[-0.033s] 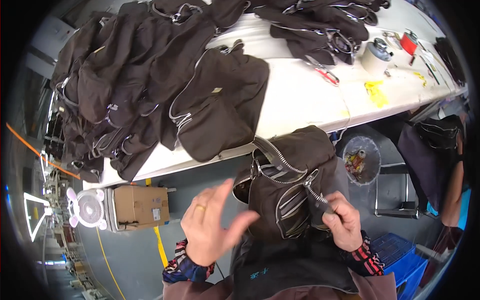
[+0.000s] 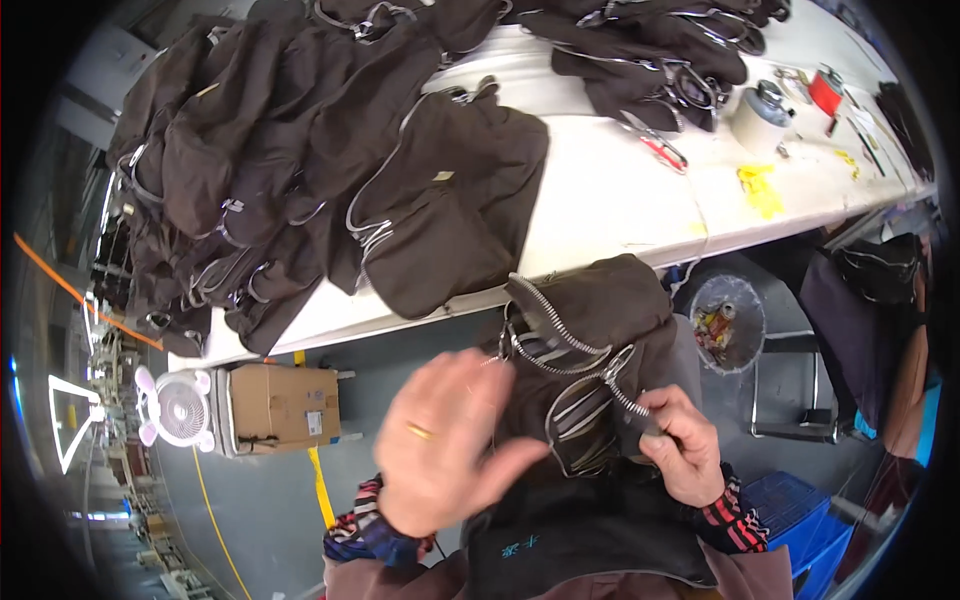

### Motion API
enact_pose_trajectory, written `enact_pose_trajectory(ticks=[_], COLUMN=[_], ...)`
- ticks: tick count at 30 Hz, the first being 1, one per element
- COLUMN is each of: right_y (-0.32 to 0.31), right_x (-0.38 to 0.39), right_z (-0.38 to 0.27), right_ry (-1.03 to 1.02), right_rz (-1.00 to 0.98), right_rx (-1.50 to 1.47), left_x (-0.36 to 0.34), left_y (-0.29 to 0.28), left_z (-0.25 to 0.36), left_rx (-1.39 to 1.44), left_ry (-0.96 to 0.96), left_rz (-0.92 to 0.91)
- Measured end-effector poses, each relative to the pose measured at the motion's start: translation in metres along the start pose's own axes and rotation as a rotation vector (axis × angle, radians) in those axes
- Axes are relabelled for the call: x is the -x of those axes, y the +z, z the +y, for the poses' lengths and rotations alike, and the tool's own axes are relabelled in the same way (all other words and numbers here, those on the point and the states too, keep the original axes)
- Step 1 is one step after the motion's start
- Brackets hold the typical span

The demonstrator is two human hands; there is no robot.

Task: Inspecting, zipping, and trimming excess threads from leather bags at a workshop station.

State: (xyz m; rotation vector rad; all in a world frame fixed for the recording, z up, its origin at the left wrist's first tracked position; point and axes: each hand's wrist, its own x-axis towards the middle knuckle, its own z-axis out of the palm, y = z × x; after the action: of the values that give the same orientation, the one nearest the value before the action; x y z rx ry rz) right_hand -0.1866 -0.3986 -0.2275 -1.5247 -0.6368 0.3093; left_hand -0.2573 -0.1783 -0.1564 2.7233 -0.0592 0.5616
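Shifted rightward, the bare left hand (image 2: 445,440) now covers part of the dark brown fabric bag (image 2: 640,290), fingers outstretched and loose, while I watch the bare right hand (image 2: 685,448) pinch the end of its silver-toothed metal zipper (image 2: 626,400). With its pocket (image 2: 582,430) gaping, I judge the bag unfinished; it sits by the near edge of the long white surface (image 2: 600,205), with bare room right of the dark brown fabric heap (image 2: 240,150).

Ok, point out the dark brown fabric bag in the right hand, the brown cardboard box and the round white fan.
Dark brown fabric bag (image 2: 635,318): head view, on its upper panel.
Brown cardboard box (image 2: 290,394): head view, on its visible face.
Round white fan (image 2: 183,410): head view, centre of its grille.
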Motion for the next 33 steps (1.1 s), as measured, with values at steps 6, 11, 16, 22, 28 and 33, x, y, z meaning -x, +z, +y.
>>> enact_pose_trajectory(ticks=[6, 11, 16, 22, 28, 33], right_y=[-0.008, -0.030, -0.060, -0.055, -0.066, -0.056], right_x=[0.021, 0.027, 0.011, 0.009, 0.017, 0.011], right_z=[-0.001, 0.004, 0.035, 0.106, 0.060, 0.001], right_ry=[0.354, 0.351, 0.102, 0.239, 0.152, -0.095], right_rz=[-0.130, 0.080, 0.119, 0.207, 0.242, -0.148], right_rx=[-0.213, -0.077, 0.330, 0.318, 0.576, 0.588], left_x=[-0.032, -0.036, -0.053, -0.035, -0.040, -0.031], left_y=[0.046, 0.059, 0.071, 0.135, 0.137, 0.135], left_z=[-0.005, 0.000, 0.009, 0.004, 0.010, 0.013], left_rx=[-0.061, 0.039, 0.316, 1.360, 1.207, 1.232], left_ry=[0.405, 0.412, 0.441, -0.303, -0.257, -0.140], left_rz=[-0.302, -0.370, -0.714, -1.453, -1.548, -1.370])
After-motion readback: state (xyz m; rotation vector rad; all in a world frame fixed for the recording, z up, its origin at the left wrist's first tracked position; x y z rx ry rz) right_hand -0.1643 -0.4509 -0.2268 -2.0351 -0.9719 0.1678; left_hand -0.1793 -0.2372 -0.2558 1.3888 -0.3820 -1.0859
